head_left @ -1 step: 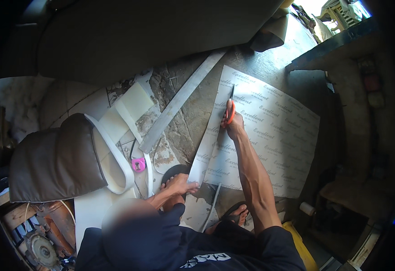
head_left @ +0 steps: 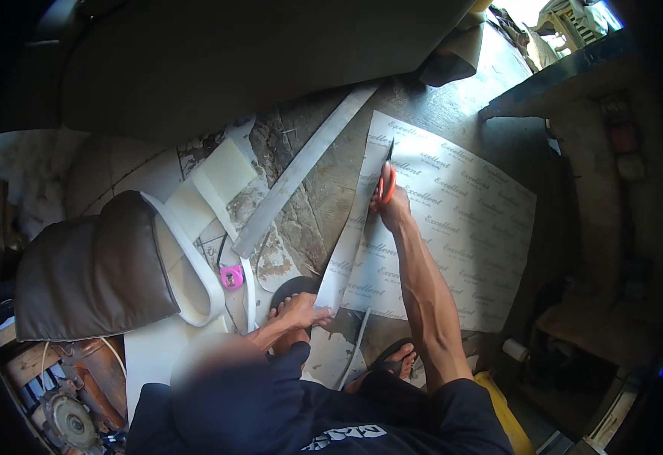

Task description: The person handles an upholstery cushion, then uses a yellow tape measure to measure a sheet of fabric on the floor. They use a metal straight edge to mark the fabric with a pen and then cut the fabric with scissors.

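Right hand [head_left: 389, 203] clenched on orange-handled scissors [head_left: 387, 176], blades ahead in printed white sheet [head_left: 453, 227]. Left hand [head_left: 301, 309] pinching cut strip [head_left: 347, 250] near end, keeping it taut.

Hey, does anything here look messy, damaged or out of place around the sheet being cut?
Yes. The floor left of the sheet is cracked and patchy, littered with white strips and offcuts. The cut strip curls up off the sheet between the left hand and the scissors in the right hand.
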A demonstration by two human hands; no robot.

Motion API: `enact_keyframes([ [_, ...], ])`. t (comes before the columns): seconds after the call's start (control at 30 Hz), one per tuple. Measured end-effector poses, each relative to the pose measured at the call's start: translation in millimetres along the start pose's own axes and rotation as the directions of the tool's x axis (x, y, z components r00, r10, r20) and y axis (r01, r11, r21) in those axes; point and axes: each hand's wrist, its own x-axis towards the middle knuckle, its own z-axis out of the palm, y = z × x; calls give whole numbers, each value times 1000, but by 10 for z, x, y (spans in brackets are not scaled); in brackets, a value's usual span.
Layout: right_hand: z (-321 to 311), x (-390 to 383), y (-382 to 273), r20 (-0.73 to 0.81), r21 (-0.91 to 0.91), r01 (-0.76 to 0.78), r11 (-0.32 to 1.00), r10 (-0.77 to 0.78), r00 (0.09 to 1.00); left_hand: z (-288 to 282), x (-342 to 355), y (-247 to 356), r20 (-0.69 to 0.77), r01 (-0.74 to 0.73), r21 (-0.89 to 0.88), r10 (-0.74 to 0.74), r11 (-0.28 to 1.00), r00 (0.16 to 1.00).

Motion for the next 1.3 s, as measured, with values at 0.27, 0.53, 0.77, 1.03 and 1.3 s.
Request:
enact_keyframes([
  [0.27, 3, 216, -196, -30, -119, -18, 993, 15, 999, -30, -250, 236, 41, 45, -166, -39, 985, 998],
  [0.53, 8, 438, -329, -54, -138, 16, 990, -23, 998, -103, -293, 244, 32, 77, -46, -76, 996, 997],
  [0.77, -111, 742, -439, -23, -70, 41, 997, -43, 999, -280, -571, 306, -14, 9, -126, -11, 992, 1000],
  [1.03, -901, -268, -229, 149, -810, 240, 535, -208, 967, -1624, -1841, -584, -825, -60, -220, -153, 974, 544],
  [1.3, -3268, -2471, 1121, -417, -819, -186, 543, -340, 843, -785, -692, 462, -619, -275, 530, 588, 802, 521],
])
